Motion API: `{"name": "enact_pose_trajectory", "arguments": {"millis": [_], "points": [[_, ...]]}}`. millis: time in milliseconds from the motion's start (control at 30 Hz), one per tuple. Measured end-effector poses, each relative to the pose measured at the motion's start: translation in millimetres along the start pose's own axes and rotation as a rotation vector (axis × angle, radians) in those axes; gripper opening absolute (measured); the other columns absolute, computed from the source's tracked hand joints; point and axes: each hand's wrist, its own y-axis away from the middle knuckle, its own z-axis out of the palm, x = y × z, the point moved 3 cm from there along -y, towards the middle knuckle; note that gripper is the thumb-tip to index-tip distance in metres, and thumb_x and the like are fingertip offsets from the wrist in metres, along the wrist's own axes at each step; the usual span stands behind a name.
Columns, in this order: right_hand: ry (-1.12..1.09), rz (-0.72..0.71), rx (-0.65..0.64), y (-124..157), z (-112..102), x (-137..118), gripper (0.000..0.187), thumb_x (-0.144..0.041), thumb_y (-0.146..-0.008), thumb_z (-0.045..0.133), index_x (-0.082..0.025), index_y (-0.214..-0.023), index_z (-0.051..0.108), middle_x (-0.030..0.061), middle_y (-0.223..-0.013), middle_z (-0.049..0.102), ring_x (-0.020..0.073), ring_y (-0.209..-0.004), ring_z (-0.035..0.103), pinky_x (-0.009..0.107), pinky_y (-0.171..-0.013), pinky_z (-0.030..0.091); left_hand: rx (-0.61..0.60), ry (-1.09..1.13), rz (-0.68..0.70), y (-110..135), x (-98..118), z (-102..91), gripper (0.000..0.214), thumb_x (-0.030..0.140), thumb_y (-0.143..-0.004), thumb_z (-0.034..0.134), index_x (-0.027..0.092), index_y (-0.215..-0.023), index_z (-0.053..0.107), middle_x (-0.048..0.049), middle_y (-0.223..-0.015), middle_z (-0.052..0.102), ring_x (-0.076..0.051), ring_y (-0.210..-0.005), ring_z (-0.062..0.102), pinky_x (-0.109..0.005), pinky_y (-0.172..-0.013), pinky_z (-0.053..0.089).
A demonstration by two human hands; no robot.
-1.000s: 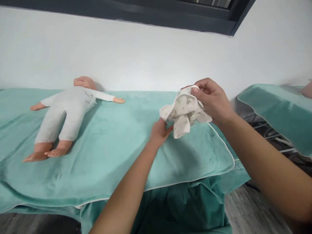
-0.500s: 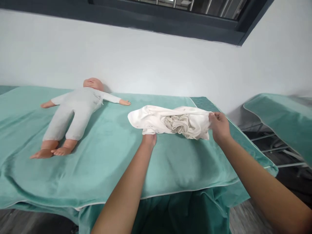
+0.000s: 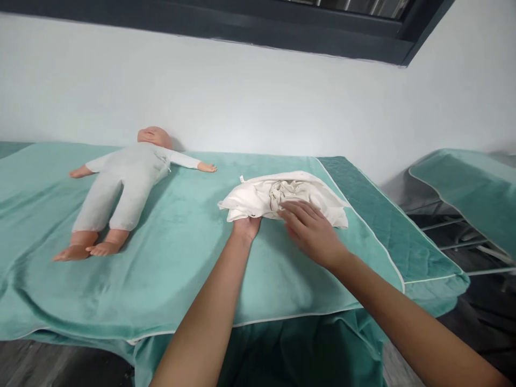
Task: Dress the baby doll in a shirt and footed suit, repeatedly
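Note:
A crumpled white baby garment point(image 3: 258, 194) lies on the teal blanket point(image 3: 169, 258) that covers the table. My left hand point(image 3: 246, 226) grips the garment's near left edge, its fingers tucked under the cloth. My right hand point(image 3: 312, 231) hovers flat with fingers stretched out over the garment's near right part, touching or just above it. A baby doll point(image 3: 124, 185) in a pale grey suit lies on its back at the left of the blanket, head toward the wall, arms spread.
A white wall point(image 3: 258, 102) runs behind the table under a dark window frame point(image 3: 282, 32). A second table with a teal cover point(image 3: 471, 188) stands at the right, across a gap with metal legs. The blanket's white-piped front edge point(image 3: 282, 317) overhangs.
The garment went from bunched in the air in both hands, to stretched out wide, to lying on the blanket. My right hand let go of its right end and moved left over it.

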Motion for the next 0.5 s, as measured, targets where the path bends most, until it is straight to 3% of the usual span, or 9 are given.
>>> {"name": "enact_pose_trajectory", "arguments": {"millis": [100, 233, 333, 400, 500], "points": [[-0.031, 0.246, -0.045, -17, 24, 16, 0.055, -0.027, -0.092, 0.061, -0.021, -0.145, 0.049, 0.0143, -0.154, 0.048, 0.0345, -0.143, 0.041, 0.054, -0.115, 0.038, 0.026, 0.0, -0.038, 3, 0, -1.6, 0.042, 0.046, -0.1, 0.041, 0.024, -0.114, 0.073, -0.0089, -0.132, 0.07, -0.027, -0.131, 0.06, -0.046, -0.107, 0.053], [-0.171, 0.6, -0.209, -30, 50, 57, 0.072, -0.051, -0.084, 0.069, -0.019, -0.145, 0.049, 0.0169, -0.14, 0.059, 0.0382, -0.125, 0.057, 0.052, -0.1, 0.048, 0.057, 0.047, -0.042, 3, 0, -6.5, 0.041, 0.043, -0.099, 0.042, 0.023, -0.118, 0.072, -0.0093, -0.134, 0.069, -0.026, -0.13, 0.061, -0.045, -0.108, 0.052], [-0.251, 0.73, -0.289, -30, 52, 72, 0.056, -0.052, -0.078, 0.072, -0.02, -0.123, 0.062, 0.0124, -0.116, 0.07, 0.0341, -0.106, 0.065, 0.044, -0.09, 0.05, 0.102, 0.1, -0.018, 1, 1, -10.7, 0.042, 0.043, -0.101, 0.04, 0.022, -0.118, 0.072, -0.0086, -0.133, 0.069, -0.024, -0.133, 0.059, -0.044, -0.113, 0.048], [-0.317, 0.733, -0.239, -27, 45, 73, 0.035, -0.047, -0.078, 0.071, -0.023, -0.103, 0.066, 0.0064, -0.098, 0.071, 0.0289, -0.094, 0.066, 0.04, -0.085, 0.05, 0.116, 0.125, -0.013, -1, 2, -13.6, 0.043, 0.043, -0.102, 0.037, 0.023, -0.116, 0.072, -0.0075, -0.133, 0.069, -0.023, -0.134, 0.057, -0.044, -0.117, 0.044], [-0.423, 0.699, 0.032, -19, 22, 73, 0.026, -0.043, -0.072, 0.073, -0.023, -0.085, 0.063, 0.0048, -0.099, 0.068, 0.0256, -0.096, 0.063, 0.039, -0.091, 0.049, 0.107, 0.138, 0.022, -6, 5, -17.6, 0.045, 0.045, -0.103, 0.034, 0.025, -0.117, 0.072, -0.0067, -0.133, 0.07, -0.022, -0.135, 0.057, -0.045, -0.12, 0.04]]}}
